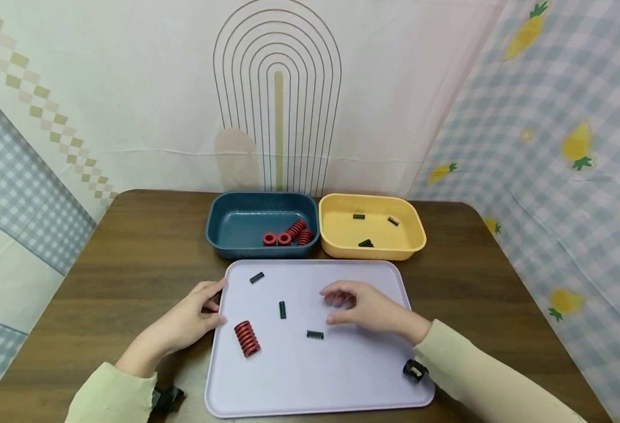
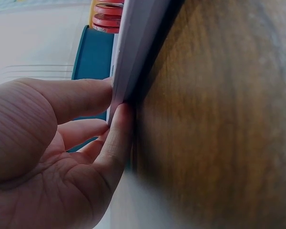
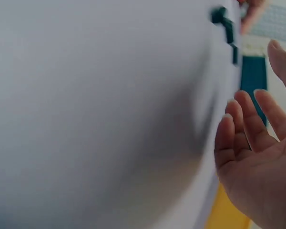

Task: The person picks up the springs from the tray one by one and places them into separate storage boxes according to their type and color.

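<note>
Your left hand [image 1: 183, 320] pointed forward, thumb [image 1: 214, 320] and fingers [image 1: 209, 289] parted; your right hand [image 1: 365, 305] hovered, fingers seemingly loosely bent.

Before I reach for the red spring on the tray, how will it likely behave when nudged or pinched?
The red spring lies on its side with round coils, so it may roll if nudged. Those coils look thick, so it should probably feel stiff when pinched. The tray has a raised rim that would likely stop a roll.

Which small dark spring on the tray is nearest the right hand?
The near spring, frontmost of the three, just off the right hand's thumb tip. The middle spring and far-corner spring both lie farther left on the tray.
</note>
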A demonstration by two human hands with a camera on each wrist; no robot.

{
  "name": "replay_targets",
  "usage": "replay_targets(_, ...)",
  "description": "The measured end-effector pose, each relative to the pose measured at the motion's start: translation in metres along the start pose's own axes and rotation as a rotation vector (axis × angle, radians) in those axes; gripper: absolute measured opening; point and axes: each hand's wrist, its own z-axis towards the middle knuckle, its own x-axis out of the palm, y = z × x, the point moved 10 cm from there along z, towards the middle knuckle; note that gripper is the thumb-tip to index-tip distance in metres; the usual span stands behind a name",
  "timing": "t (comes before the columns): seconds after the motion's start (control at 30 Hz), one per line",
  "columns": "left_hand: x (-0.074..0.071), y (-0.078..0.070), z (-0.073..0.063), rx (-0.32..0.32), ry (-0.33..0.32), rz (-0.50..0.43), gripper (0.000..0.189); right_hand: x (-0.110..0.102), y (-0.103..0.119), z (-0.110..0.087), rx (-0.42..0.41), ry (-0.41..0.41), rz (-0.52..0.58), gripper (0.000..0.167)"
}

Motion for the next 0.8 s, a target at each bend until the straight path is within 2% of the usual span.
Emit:
replay_targets(0.1, -0.001, -0.002, 0.001, 0.009, -0.003, 0.004, 0.07, 0.014, -0.006, -0.001, 0.018, 0.048, 0.003, 0.044)
replay_targets(0.37, 0.0, 0.0, 0.0, -0.019, 0.009, -0.003, 0.071, 0.03, -0.006, 0.002, 0.019, 0.092, -0.045, 0.043)
replay_targets(0.57, 0.0, -0.004, -0.001, -0.013, 0.01, -0.016, 0.07, 0.033, 0.001, 0.002, -0.009, 0.087, -0.127, 0.037)
replay_targets(0.8, 0.0, -0.002, -0.001, -0.005, 0.006, -0.018, 0.071, 0.038, -0.001, 0.004, 0.021, 0.078, -0.23, 0.032)
